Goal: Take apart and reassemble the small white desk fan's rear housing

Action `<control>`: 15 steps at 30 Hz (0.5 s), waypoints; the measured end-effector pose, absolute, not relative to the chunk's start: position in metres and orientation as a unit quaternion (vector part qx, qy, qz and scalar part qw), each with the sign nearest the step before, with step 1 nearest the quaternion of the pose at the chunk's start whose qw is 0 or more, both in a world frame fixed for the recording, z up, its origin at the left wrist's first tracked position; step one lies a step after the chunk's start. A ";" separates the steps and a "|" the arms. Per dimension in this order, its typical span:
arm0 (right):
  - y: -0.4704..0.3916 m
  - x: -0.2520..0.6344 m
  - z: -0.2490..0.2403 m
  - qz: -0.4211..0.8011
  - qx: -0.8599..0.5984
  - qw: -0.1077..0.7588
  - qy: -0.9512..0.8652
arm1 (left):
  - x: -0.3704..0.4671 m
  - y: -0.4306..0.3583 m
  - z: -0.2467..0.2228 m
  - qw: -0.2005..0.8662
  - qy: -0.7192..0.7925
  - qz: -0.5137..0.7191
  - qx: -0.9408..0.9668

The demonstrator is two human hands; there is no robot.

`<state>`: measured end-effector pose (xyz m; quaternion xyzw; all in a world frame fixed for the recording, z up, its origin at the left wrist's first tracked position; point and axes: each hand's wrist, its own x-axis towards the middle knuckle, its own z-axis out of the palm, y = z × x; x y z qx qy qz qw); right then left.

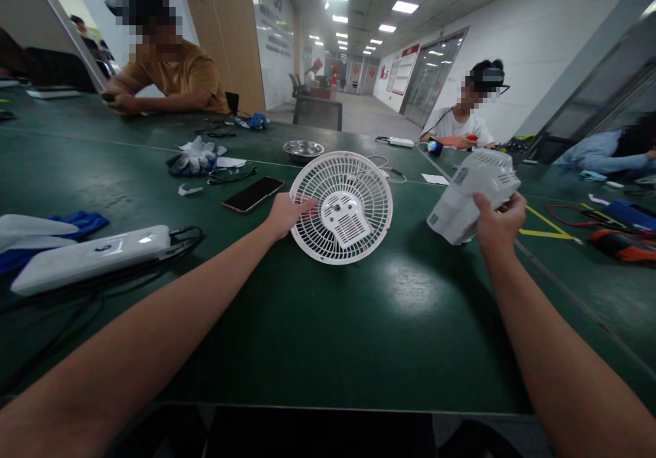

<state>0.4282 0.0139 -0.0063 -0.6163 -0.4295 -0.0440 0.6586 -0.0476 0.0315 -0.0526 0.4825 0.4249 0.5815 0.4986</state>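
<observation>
My left hand (288, 214) grips the left rim of a round white fan grille (344, 160), thumb over its ribs. The grille is tilted up toward me, showing a motor-mount plate with vent slots at its centre. On the right, my right hand (499, 220) is closed around a white plastic fan housing (469, 191) with slotted vents at its top end. The housing leans to the right, above or on the green table; whether it touches is unclear. Behind the grille lies a pale cable (397, 173), partly hidden.
A metal bowl (303, 149), a phone (253, 194) and gloves (193, 157) lie beyond my left hand. A white power strip (97, 256) is at the left. An orange-black tool (622, 243) rests at the far right. People sit across the green table (328, 348).
</observation>
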 end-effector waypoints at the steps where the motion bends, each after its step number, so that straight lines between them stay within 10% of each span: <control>1: 0.014 0.427 -0.006 -0.034 -0.609 0.665 -0.431 | -0.048 0.032 -0.053 0.499 0.425 0.580 0.483; 15: 0.003 0.414 0.003 -0.054 -0.607 0.636 -0.474 | -0.049 0.031 -0.053 0.490 0.422 0.581 0.494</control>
